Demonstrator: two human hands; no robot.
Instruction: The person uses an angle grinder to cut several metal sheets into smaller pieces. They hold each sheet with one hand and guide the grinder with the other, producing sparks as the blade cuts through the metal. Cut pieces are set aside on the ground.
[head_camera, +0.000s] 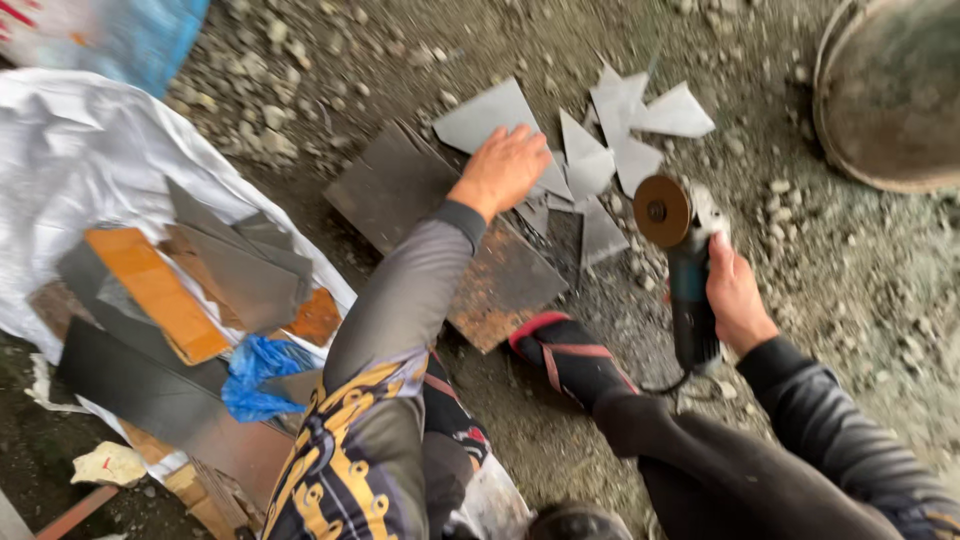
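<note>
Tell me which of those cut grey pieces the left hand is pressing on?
The left hand rests on the large grey piece nearest the rusty plate; other offcuts lie untouched.

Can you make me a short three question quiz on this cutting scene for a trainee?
1. True or false: the right hand holds the angle grinder.
2. What does the left hand press on? A) blue plastic bag B) grey cut sheet pieces C) round pan
3. Fill in: the sandalled foot rests on the edge of the rusty ____ plate.

Key: 1 true. 2 B, the grey cut sheet pieces on the gravel ground. 3 metal.
</note>
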